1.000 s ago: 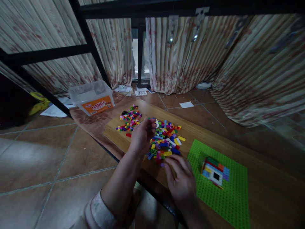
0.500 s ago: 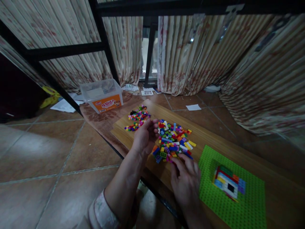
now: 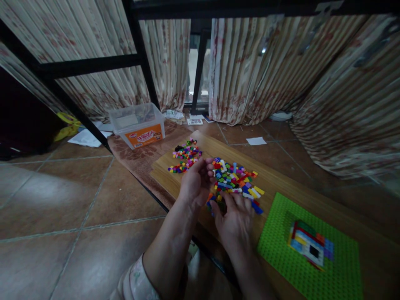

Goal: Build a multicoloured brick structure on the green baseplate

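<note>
A large pile of small coloured bricks (image 3: 236,181) lies on a low wooden table (image 3: 281,177). My left hand (image 3: 196,183) hovers at the pile's left edge with fingers curled; what they hold, if anything, is hidden. My right hand (image 3: 235,218) rests flat on the pile's near edge, fingers spread over the bricks. A second, smaller pile of bricks (image 3: 185,156) lies further left. To the right, a green baseplate (image 3: 281,254) carries a small multicoloured brick house (image 3: 310,243).
A clear plastic tub with an orange label (image 3: 138,124) stands on the tiled floor beyond the table. Papers (image 3: 255,141) lie on the floor. Striped curtains and a black metal frame (image 3: 137,62) close the back. The table's near edge runs under my wrists.
My right hand has slid left and forward onto the near edge of the large pile. My left hand has stayed at the pile's left edge. The camera has shifted left.
</note>
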Tool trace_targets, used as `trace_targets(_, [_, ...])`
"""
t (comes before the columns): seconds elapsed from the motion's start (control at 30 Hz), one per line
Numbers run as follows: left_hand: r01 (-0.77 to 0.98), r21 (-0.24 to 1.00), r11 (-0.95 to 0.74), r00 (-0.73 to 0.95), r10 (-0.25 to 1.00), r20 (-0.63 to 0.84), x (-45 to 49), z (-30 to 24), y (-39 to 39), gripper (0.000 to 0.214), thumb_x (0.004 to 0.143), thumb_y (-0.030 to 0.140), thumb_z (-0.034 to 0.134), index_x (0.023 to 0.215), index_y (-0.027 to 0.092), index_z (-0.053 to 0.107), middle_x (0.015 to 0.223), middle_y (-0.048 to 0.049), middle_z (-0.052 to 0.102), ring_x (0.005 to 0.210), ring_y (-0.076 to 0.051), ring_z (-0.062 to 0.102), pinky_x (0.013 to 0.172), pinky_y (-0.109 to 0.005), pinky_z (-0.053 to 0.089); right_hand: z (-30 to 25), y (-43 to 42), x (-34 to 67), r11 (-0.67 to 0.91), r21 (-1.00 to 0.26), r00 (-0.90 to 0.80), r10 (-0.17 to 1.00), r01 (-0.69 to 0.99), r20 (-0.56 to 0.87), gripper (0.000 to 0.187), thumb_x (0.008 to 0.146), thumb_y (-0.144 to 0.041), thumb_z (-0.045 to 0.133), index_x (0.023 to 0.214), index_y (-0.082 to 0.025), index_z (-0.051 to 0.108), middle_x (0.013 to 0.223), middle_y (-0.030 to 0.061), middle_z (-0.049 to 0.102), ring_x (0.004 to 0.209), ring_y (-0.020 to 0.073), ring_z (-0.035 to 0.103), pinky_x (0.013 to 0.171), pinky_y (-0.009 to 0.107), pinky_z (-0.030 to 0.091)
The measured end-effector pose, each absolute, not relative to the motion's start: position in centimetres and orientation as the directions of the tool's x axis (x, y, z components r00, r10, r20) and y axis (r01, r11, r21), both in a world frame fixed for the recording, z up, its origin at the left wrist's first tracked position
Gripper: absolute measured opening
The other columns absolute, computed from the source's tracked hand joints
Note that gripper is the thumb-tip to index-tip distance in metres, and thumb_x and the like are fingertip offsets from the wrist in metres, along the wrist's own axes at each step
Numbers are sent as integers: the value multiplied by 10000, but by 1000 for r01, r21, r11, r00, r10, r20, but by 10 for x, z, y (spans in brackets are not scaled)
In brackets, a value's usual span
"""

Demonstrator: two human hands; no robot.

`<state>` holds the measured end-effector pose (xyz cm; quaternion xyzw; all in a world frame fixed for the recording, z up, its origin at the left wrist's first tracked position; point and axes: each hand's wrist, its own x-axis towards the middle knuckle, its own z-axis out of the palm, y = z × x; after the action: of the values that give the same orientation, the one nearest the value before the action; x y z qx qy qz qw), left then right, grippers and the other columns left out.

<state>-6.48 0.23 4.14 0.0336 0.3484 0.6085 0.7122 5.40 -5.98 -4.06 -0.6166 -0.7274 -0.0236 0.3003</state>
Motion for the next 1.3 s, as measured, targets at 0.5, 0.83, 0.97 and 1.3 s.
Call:
trace_targets(0.5, [-819,489,301,62,893,-447,-73,44,4,145,867,144,504,803,112,630,572,34,537,425,-28,462,412,-122,393,-25,-56,42,81,-371,72,921,925,382,220,899,-191,483,988,-192,684,886,82,690,882,255,561,814,405,372])
trace_targets(0.83, [-346,879,328,214,940,-267,-35,35,-14,149,746,250,689,810,115,686,670,3,624,525,-71,539,496,-168,441,-11,-61,87,155,-987,288,948,-47,135,200,883,-320,584,1058,-270,668,962,6,679,806,138,622,748,285,494])
trace_targets(0.97, [-191,966,176,389,917,-90,-11,24,-26,170,786,259,668,891,132,713,703,-12,661,636,-113,599,631,-217,485,-10,-65,108,143,-937,273,961,-318,54,192,806,-311,698,992,-273,671,855,-26,658,720,100,596,704,250,488])
trace_targets(1.3, [185,898,-398,481,834,270,12,24,-41,136,869,180,584,908,181,714,851,-29,667,802,-139,614,752,-244,464,-4,-90,156,61,-964,297,955,-260,-19,156,784,-360,724,876,-236,698,747,-23,673,651,96,617,662,244,514])
